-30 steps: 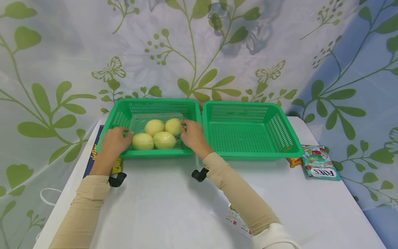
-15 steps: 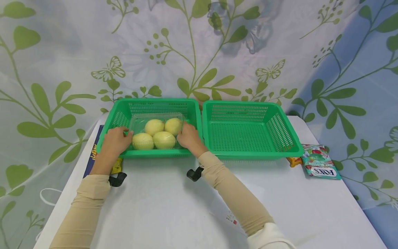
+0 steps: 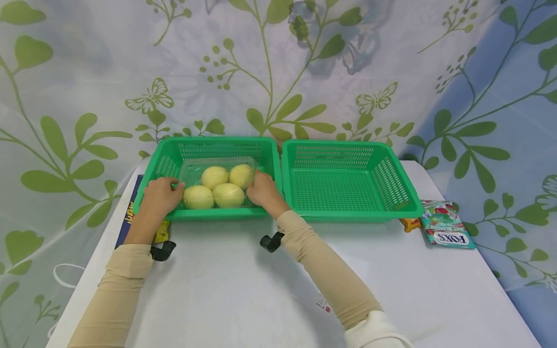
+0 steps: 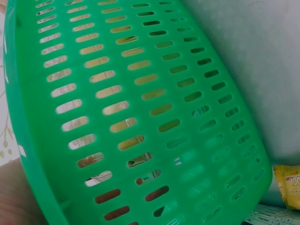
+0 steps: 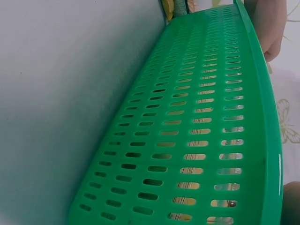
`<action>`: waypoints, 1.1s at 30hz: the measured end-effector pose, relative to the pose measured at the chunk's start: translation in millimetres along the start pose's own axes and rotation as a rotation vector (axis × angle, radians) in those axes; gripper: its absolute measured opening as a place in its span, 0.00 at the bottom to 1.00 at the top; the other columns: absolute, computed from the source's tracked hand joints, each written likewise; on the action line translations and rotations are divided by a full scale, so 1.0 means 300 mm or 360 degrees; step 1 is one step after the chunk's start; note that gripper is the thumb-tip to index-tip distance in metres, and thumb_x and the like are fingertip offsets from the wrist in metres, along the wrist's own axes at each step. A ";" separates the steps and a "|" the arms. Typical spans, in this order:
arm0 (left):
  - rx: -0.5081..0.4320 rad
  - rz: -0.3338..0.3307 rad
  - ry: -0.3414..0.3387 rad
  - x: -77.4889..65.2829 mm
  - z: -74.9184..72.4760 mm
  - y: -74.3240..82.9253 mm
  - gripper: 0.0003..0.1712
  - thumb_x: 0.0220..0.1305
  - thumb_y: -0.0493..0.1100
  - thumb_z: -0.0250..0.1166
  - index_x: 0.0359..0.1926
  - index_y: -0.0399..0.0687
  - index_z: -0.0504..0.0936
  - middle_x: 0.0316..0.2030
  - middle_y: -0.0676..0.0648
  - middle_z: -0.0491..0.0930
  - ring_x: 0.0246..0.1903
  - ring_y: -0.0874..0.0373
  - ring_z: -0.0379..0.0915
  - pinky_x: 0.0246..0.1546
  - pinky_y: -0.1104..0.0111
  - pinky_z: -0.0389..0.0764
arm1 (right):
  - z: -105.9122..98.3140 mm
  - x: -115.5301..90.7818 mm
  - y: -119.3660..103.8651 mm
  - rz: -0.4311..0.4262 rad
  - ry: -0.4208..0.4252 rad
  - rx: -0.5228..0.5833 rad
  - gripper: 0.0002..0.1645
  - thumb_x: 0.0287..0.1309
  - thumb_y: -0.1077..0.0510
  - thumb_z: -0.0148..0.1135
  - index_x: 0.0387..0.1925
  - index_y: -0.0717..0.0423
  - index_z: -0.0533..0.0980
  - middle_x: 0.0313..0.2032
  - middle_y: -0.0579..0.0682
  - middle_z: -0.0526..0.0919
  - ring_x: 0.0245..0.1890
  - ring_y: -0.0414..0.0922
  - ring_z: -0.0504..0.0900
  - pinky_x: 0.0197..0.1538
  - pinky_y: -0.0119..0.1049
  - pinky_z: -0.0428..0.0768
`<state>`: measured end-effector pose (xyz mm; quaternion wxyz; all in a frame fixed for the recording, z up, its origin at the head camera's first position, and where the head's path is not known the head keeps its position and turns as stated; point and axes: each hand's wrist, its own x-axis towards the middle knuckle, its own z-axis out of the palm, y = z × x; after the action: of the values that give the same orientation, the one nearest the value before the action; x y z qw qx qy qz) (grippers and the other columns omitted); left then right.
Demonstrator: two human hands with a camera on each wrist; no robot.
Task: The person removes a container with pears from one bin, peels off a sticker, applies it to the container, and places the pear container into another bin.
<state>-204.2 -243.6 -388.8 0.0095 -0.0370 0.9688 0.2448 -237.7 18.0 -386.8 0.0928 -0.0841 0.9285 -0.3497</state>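
A clear plastic box (image 3: 196,166) holds several pale yellow-green, round fruits (image 3: 228,195). It sits inside the left green basket (image 3: 217,212). My left hand (image 3: 162,194) reaches over the basket's front rim and grips the box's left edge, thumb and fingertips close together. At the box's right end, my right hand (image 3: 263,191) holds its edge with curled fingers, partly hidden. Both wrist views mostly show the basket's slotted front wall (image 4: 140,93), with the box and fruits glimpsed through the slots. Only a bit of my right hand (image 5: 291,204) shows in its wrist view.
A second green basket (image 3: 348,215) stands close on the right with nothing in it. Beyond it lie a teal FOX'S candy bag (image 3: 446,224) and a small orange packet (image 3: 410,224). A dark blue packet (image 3: 127,222) and a yellow packet (image 3: 161,233) lie at the left.
My right hand has shifted slightly left and its fingers have closed on the box's right edge. My left hand and the fruits stay in place.
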 end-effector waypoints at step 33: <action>-0.0054 -0.0014 -0.0127 0.004 -0.012 -0.010 0.36 0.78 0.54 0.44 0.68 0.25 0.67 0.60 0.23 0.74 0.62 0.25 0.66 0.62 0.32 0.64 | -0.001 -0.013 -0.004 0.0053 -0.0072 0.0041 0.43 0.74 0.49 0.52 0.76 0.71 0.49 0.75 0.67 0.58 0.77 0.61 0.58 0.77 0.53 0.63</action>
<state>-205.2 -248.0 -387.1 0.0486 -0.0317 0.9632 0.2626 -234.0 18.1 -385.2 0.1205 -0.0753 0.9229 -0.3580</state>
